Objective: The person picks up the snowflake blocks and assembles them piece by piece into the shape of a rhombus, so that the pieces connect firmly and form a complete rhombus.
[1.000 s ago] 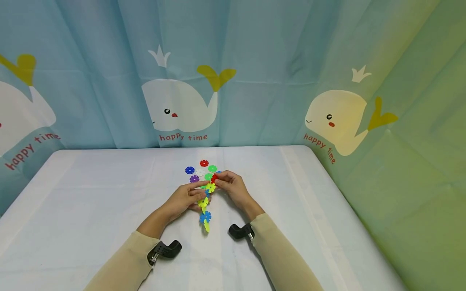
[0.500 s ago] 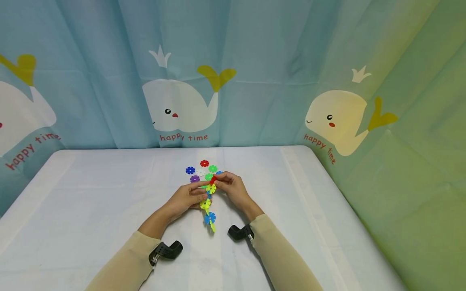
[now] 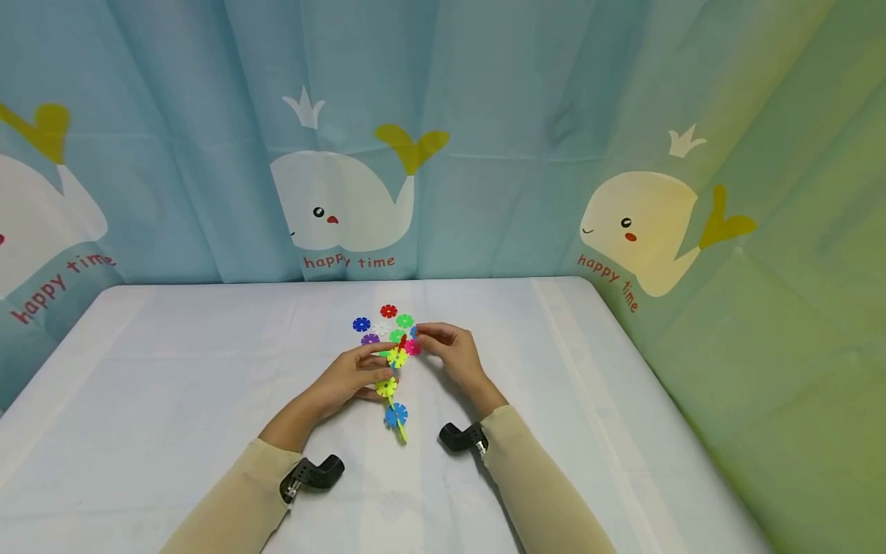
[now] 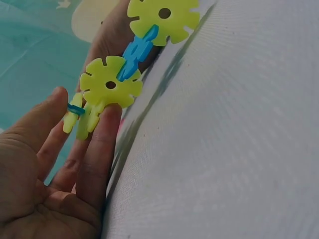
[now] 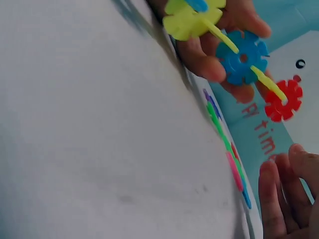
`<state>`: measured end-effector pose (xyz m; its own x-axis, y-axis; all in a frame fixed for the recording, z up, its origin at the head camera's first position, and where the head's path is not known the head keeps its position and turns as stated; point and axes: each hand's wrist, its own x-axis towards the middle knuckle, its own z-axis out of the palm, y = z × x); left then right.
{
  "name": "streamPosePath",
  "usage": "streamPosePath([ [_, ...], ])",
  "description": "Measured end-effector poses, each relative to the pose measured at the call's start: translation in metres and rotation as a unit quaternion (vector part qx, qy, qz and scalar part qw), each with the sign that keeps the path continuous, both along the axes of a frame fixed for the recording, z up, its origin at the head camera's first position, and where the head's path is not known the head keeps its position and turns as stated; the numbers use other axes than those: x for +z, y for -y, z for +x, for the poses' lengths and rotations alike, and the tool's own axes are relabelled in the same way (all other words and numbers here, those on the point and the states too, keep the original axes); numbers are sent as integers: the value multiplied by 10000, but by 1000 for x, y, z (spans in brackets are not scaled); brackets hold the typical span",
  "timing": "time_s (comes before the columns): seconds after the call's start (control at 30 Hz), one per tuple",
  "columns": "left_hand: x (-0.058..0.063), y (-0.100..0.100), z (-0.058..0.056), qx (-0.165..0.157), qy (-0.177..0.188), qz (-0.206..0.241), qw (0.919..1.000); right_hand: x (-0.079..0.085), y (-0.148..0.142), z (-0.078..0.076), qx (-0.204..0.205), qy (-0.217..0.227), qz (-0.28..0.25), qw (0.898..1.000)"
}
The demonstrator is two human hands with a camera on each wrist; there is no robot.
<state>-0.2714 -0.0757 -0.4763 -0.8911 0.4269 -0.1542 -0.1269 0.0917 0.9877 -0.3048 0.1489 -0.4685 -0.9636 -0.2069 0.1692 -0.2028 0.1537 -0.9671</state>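
A chain of notched plastic snowflake discs point(image 3: 396, 415), yellow and blue with a red one at its far end, hangs over the table. My left hand point(image 3: 346, 381) grips it around the middle between thumb and fingers; in the left wrist view the yellow disc point(image 4: 110, 84) rests by a fingertip. The end red disc point(image 5: 283, 101) is slotted onto a yellow one in the right wrist view. My right hand point(image 3: 453, 358) is just to the right of that end, apart from it, fingers loosely bent with nothing between them.
Loose discs lie flat behind the hands: a red one point(image 3: 388, 311), a dark blue one point(image 3: 361, 325), a purple one point(image 3: 370, 339), green ones point(image 3: 404, 321) and a pink one point(image 3: 412, 348). A white cloth point(image 3: 208, 369) covers the table; a whale-print curtain point(image 3: 498, 192) hangs behind.
My right hand has let go of the red disc and drawn slightly right, uncovering the pink disc. The red disc stays on the chain in my left hand. The chain's near end has swung slightly.
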Motion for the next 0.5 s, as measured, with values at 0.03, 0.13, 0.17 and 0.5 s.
streamPosePath([
  [0.03, 0, 0, 0, 13, 22, 21, 10000, -3, -1, -3, -120, -34, 42, 9999],
  [0.13, 0, 1, 0, 52, 71, 28, 10000, -9, -5, -8, -428, -78, 195, 9989],
  [0.17, -1, 2, -1, 64, 84, 26, 9999, -10, -5, -9, -506, -96, 255, 9983],
  [0.5, -1, 4, -3, 151, 70, -166, 9997, -9, -6, -13, -1219, -105, 962, 9878],
])
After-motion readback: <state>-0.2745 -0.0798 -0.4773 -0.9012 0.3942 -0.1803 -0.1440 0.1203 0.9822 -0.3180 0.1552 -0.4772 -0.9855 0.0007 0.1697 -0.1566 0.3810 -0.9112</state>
